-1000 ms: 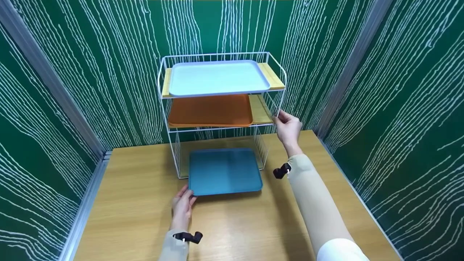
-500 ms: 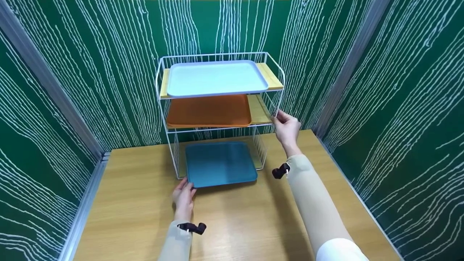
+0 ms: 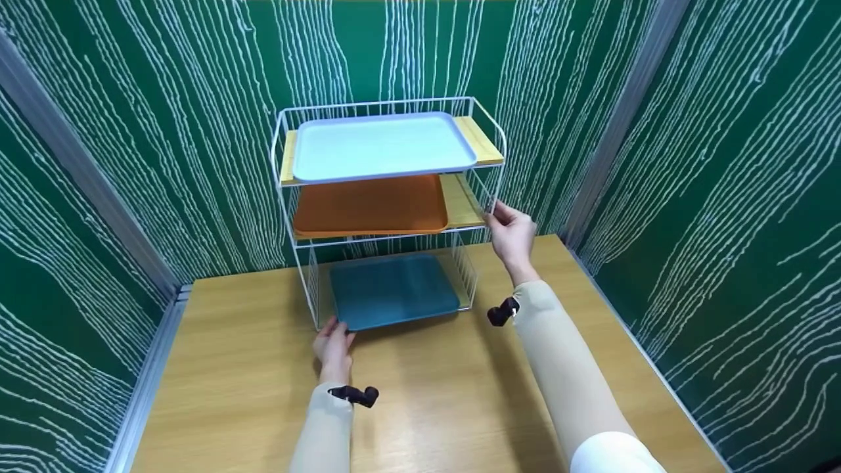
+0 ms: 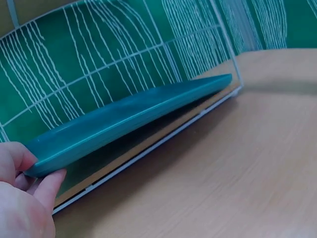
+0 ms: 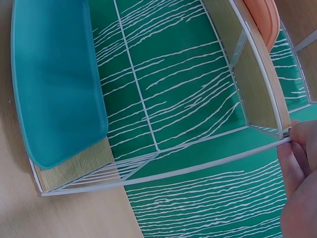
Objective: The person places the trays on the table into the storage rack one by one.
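My left hand (image 3: 334, 348) pinches the front left corner of a teal tray (image 3: 394, 289), thumb and fingers on either side of its rim. In the left wrist view the tray (image 4: 129, 114) is tilted, its near edge raised above the bottom shelf board. Most of it lies within the lowest level of a white wire rack (image 3: 384, 241) with wooden shelves. With my right hand (image 3: 514, 233) I grip the rack's right front upright at the middle shelf; the right wrist view shows the fingers (image 5: 292, 163) around the wire there.
An orange tray (image 3: 371, 205) lies on the middle shelf, towards its left. A pale blue tray (image 3: 384, 146) is on the top shelf. The rack stands on a wooden table (image 3: 236, 368), close to a green wall (image 3: 364, 59) with white lines.
The teal tray has moved back, deeper into the lowest level, with my left hand following it forward. My right hand keeps its grip on the rack. The head view has shifted slightly.
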### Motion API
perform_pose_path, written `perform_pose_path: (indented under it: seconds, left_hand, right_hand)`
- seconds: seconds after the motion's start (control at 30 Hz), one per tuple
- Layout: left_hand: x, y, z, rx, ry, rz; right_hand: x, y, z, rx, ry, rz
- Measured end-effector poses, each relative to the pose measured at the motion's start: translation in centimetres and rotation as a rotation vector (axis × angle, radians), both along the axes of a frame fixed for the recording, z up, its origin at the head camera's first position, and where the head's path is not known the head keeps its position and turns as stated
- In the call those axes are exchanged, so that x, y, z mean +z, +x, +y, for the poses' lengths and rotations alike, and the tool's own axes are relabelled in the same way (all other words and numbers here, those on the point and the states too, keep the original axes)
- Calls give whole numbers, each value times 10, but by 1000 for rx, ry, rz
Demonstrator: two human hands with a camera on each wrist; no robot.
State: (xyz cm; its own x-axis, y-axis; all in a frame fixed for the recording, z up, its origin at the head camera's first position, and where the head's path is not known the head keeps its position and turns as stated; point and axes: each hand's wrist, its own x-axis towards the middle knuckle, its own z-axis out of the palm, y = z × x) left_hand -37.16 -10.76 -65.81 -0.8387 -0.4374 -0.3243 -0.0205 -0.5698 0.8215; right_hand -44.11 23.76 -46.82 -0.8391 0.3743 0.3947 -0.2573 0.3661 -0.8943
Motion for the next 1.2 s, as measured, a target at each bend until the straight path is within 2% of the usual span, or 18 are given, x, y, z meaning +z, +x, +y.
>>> perform_pose_path:
  seconds: [0.13,0.23,0.33,0.43,0.67,0.77,0.87,1.03,1.13,1.2]
  left_hand:
    - [-2,0,-4,-9,-40,5]
    - [-4,0,-8,-56,-79,6]
    - [-5,1,-8,-120,-177,-19]
    - [-4,2,-5,-146,-302,-42]
    - [-2,1,1,-93,-497,-77]
    - [-1,1,-1,-99,-557,-99]
    - [-1,1,-7,-177,-547,-55]
    - [2,5,-26,-403,-581,15]
    - [10,14,-44,-508,-711,75]
    - [17,21,-58,-552,-786,163]
  right_hand:
    - [-1,1,-3,18,0,1]
    - [0,0,-4,16,-6,10]
    - [0,0,-3,8,-13,16]
    - [1,0,-2,7,-9,19]
    - [1,0,-2,0,-8,14]
    - [1,0,-2,14,-20,10]
    - [1,0,-2,27,-21,19]
    - [1,-1,3,41,39,80]
    - [1,2,10,101,29,94]
    - [-1,5,16,142,14,98]
